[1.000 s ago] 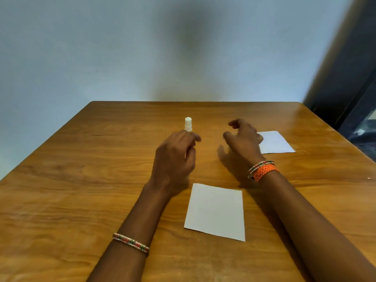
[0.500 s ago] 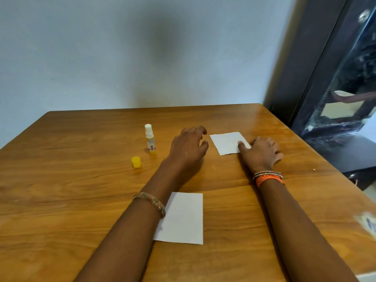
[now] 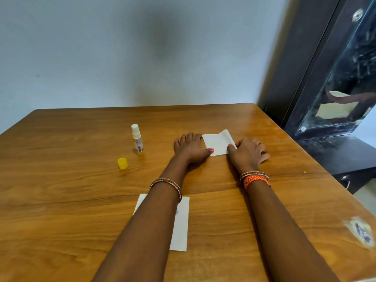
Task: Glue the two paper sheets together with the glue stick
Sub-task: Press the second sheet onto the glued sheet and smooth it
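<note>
Both hands (image 3: 219,151) flank the far sheet (image 3: 218,143), its far edge curled.

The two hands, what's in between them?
The far paper sheet lies between the left hand and right hand, both touching its edges, seen in the head view.

Both forearms reach up from the bottom of the frame toward its centre, roughly parallel. The left hand (image 3: 190,148) lies palm down with fingers spread flat and thumb pointing right. The right hand (image 3: 247,152), right of centre, rests palm down with fingers loosely extended.
</note>
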